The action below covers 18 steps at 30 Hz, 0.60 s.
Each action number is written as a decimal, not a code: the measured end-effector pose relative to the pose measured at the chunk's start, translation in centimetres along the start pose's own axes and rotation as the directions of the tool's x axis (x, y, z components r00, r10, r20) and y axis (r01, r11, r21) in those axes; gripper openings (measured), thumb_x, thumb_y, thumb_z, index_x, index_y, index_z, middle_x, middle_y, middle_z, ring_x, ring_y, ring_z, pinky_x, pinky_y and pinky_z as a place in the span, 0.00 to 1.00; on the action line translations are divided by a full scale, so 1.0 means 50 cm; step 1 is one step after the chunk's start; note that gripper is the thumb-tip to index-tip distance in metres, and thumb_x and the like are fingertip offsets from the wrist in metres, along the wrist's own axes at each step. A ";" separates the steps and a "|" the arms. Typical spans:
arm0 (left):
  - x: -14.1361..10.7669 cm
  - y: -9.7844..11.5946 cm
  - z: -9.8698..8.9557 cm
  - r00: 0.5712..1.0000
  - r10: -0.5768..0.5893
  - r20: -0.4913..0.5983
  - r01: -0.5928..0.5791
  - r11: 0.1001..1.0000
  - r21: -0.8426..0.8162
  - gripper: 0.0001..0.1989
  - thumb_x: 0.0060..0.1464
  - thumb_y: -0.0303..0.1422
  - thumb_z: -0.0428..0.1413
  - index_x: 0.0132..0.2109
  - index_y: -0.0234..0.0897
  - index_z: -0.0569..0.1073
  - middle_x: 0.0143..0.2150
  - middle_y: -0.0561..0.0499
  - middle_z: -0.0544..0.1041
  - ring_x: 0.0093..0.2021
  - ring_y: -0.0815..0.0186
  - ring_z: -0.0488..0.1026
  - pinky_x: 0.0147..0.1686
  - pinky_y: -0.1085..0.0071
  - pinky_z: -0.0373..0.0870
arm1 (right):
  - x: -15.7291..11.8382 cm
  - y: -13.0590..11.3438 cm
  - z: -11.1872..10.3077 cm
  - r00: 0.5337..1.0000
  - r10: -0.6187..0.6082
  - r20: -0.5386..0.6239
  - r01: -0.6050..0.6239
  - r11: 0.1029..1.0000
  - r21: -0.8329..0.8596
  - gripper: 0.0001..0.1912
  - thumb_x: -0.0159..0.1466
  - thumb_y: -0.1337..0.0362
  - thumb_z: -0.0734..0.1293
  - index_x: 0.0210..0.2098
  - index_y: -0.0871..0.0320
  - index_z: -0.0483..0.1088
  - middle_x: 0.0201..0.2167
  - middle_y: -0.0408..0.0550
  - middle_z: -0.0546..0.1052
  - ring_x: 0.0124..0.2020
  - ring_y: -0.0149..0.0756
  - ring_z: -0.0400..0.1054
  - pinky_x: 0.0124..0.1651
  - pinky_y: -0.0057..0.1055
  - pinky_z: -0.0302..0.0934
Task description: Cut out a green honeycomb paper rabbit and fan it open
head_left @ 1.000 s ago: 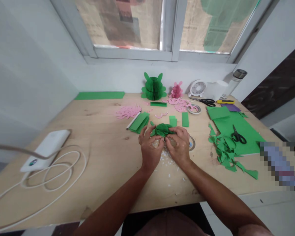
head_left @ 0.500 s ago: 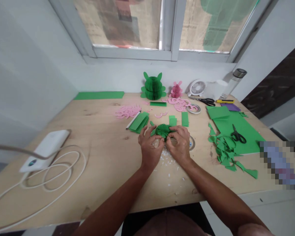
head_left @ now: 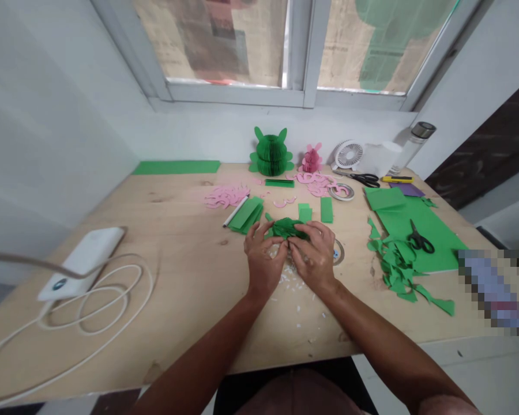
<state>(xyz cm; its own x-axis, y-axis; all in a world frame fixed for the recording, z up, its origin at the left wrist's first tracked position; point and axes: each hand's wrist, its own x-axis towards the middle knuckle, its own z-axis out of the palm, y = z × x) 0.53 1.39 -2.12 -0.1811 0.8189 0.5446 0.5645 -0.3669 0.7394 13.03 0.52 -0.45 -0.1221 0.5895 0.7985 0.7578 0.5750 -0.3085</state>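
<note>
Between my two hands is a small green folded-paper piece (head_left: 286,227) with layered, ruffled edges. My left hand (head_left: 263,253) grips its left side, thumb and fingertips at the near edge. On the other side my right hand (head_left: 315,253) pinches it, and the thumbs nearly meet at the front. White paper bits (head_left: 296,282) lie scattered beneath my wrists. A roll of tape (head_left: 338,252) shows partly behind my right hand. Just beyond are folded green sheets (head_left: 247,215), a white pen (head_left: 236,211) and small green rectangles (head_left: 326,210).
A green paper figure (head_left: 271,154) and a pink one (head_left: 312,159) stand at the back, near a small fan (head_left: 348,154) and bottle (head_left: 415,147). Scissors (head_left: 419,237) and green scraps (head_left: 398,265) lie right. A white power bank (head_left: 82,262) with a looped cable lies left.
My right thumb and fingertips have shifted left toward the left thumb, and the green paper piece looks flatter and wider. The whole view has moved slightly.
</note>
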 end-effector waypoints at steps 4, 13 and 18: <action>0.001 0.000 -0.001 1.000 0.021 -0.009 -0.021 1.000 0.007 0.04 0.48 0.27 0.57 0.29 0.40 0.74 0.49 0.47 0.75 0.59 0.55 0.61 0.55 0.51 0.61 | -0.001 0.009 0.003 1.000 0.023 -0.004 -0.023 0.999 -0.037 0.06 0.60 0.68 0.66 0.33 0.54 0.74 0.42 0.49 0.75 0.52 0.46 0.62 0.51 0.46 0.56; 0.001 0.007 -0.005 0.998 0.064 -0.021 -0.063 0.997 0.044 0.04 0.48 0.26 0.57 0.28 0.40 0.74 0.50 0.47 0.75 0.59 0.54 0.61 0.55 0.49 0.59 | -0.003 0.010 0.004 0.997 0.065 0.042 -0.064 0.998 -0.024 0.06 0.60 0.68 0.65 0.33 0.53 0.74 0.43 0.49 0.76 0.52 0.46 0.62 0.52 0.48 0.55; 0.000 0.013 -0.007 0.995 0.103 -0.017 -0.102 0.993 0.058 0.05 0.47 0.24 0.57 0.28 0.39 0.74 0.50 0.46 0.75 0.59 0.55 0.60 0.56 0.50 0.59 | -0.003 0.011 0.005 0.998 0.065 0.027 -0.064 0.997 -0.037 0.05 0.60 0.67 0.66 0.31 0.53 0.74 0.42 0.48 0.76 0.52 0.46 0.62 0.51 0.47 0.55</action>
<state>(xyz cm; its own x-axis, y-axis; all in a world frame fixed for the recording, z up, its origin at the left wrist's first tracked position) 0.60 0.99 -1.52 -0.1353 0.7694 0.6243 0.6254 -0.4223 0.6561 13.30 0.86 -0.87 -0.0902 0.6405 0.7627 0.7875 0.5146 -0.3391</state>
